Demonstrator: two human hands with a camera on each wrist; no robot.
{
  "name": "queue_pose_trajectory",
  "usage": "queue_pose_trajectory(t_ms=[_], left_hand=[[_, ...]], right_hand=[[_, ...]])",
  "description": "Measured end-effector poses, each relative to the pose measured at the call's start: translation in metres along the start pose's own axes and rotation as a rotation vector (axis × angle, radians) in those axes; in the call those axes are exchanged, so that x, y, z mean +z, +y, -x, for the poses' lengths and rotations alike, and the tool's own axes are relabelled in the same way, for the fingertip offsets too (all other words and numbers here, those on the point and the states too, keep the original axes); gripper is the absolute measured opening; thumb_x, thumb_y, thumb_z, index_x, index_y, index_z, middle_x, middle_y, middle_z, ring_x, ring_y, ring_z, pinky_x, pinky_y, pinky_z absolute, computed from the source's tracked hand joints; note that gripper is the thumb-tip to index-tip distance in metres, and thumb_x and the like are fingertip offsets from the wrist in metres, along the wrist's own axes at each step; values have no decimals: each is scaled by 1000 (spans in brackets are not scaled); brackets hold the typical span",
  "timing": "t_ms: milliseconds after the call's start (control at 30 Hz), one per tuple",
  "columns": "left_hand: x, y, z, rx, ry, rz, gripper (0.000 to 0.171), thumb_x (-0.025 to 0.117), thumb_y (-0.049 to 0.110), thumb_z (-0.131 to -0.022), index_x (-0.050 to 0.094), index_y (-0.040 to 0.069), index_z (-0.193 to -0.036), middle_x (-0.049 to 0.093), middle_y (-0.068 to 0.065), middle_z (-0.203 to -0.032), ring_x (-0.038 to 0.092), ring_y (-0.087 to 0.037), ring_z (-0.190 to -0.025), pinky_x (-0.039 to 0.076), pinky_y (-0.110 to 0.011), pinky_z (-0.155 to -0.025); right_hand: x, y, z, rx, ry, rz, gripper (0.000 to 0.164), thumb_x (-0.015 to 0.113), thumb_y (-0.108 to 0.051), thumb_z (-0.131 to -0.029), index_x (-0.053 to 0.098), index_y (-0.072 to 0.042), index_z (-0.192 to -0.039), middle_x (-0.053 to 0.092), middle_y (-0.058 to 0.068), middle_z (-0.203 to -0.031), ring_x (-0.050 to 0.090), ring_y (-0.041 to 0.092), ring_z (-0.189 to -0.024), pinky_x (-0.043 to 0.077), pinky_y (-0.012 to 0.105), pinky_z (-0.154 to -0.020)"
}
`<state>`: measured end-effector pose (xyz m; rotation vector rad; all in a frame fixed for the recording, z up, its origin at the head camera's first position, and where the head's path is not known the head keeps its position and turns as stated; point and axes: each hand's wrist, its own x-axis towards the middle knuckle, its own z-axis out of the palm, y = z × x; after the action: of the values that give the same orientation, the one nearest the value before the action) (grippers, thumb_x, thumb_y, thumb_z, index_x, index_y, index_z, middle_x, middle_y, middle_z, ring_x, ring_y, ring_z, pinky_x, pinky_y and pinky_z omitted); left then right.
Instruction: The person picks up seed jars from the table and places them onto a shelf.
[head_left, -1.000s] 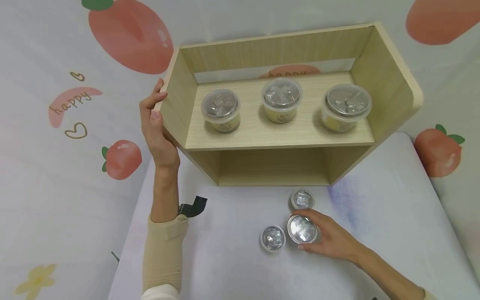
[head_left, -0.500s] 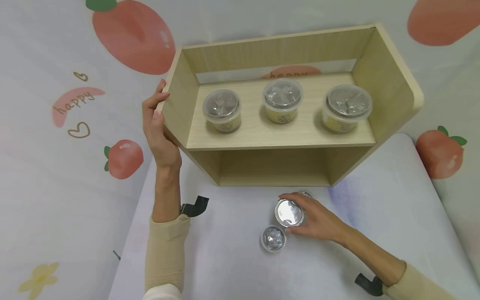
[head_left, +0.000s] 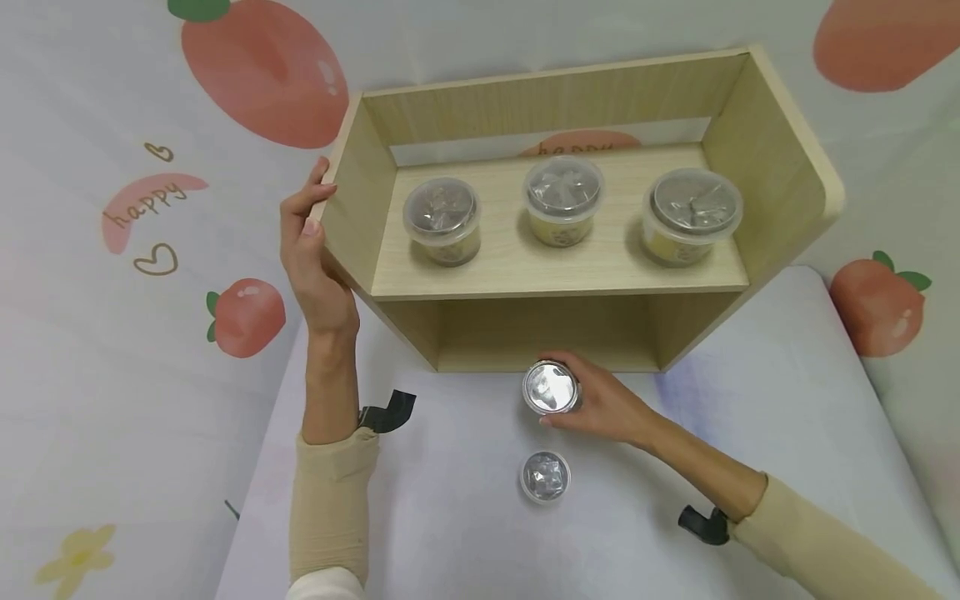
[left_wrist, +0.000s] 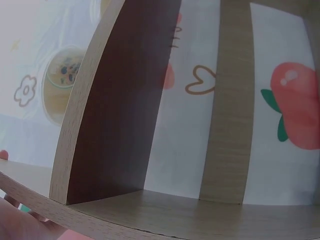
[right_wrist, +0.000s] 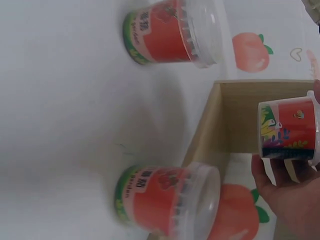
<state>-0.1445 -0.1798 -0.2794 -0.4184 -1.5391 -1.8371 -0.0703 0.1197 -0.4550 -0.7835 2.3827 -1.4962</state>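
Note:
My left hand (head_left: 318, 258) grips the left side panel of a two-level wooden shelf (head_left: 562, 293), fingers bent over its edge; part of that hand (left_wrist: 22, 222) also shows low in the left wrist view. My right hand (head_left: 600, 400) holds a small lidded cup (head_left: 550, 387) by its sides, just in front of the lower compartment. In the right wrist view this cup (right_wrist: 289, 129) has a red, picture-printed label. A second cup (head_left: 545, 477) stands on the table nearer to me. Another stands hidden behind my right hand in the head view; both standing cups (right_wrist: 150, 195) appear in the right wrist view.
On the upper board stand three lidded cups: left (head_left: 442, 221), middle (head_left: 563, 200) and right (head_left: 692, 217). The shelf's right side panel (head_left: 780, 142) rises beside them. A fruit-printed wall cloth (head_left: 67, 350) surrounds the white-covered table (head_left: 442, 517).
My right hand has carried its cup leftward and forward, away from the other two table cups and up to the shelf's front. The left hand keeps its grip on the side panel.

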Motion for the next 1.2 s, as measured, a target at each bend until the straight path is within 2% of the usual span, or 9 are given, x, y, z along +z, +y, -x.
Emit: queue_pose_trajectory(t_ms=[267, 533, 733, 933, 1200], left_hand=[[-3, -5, -1, 22, -23, -16, 38, 36, 22, -88, 64, 8, -108, 52, -18, -141, 41, -29, -138, 37, -41, -107], [-3, -8, -4, 43, -33, -15, 38, 37, 23, -87, 65, 7, -107, 53, -18, -140, 41, -29, -138, 36, -41, -108], [-2, -8, -3, 38, -36, -14, 38, 36, 22, -87, 65, 7, -107, 53, -17, -140, 41, -28, -138, 36, -41, -109], [-3, -5, -2, 23, -55, -7, 37, 38, 23, -88, 64, 7, -109, 51, -20, -142, 39, -28, -140, 36, -41, -108], [-2, -3, 1, 19, -34, -3, 37, 37, 23, -89, 64, 6, -109, 51, -20, -142, 39, -28, -140, 38, -40, -106]], right_hand=[[4, -3, -25, -5, 23, 14, 81, 89, -28, -73, 49, -14, -142, 58, 5, -138, 54, 21, -128, 41, 45, -106], [16, -1, -50, -23, 63, 2, 81, 90, -30, -72, 51, -12, -141, 60, 2, -136, 57, 20, -122, 45, 43, -102], [28, 2, -72, -51, 91, 3, 81, 89, -28, -73, 50, -9, -141, 58, 6, -137, 56, 22, -124, 44, 42, -103], [33, -2, -95, -53, 107, 8, 78, 89, -25, -73, 50, -5, -138, 61, 11, -130, 59, 25, -119, 46, 42, -101], [41, -5, -119, 13, 44, 43, 78, 86, -29, -77, 47, -6, -140, 61, 11, -129, 57, 23, -119, 45, 36, -102]])
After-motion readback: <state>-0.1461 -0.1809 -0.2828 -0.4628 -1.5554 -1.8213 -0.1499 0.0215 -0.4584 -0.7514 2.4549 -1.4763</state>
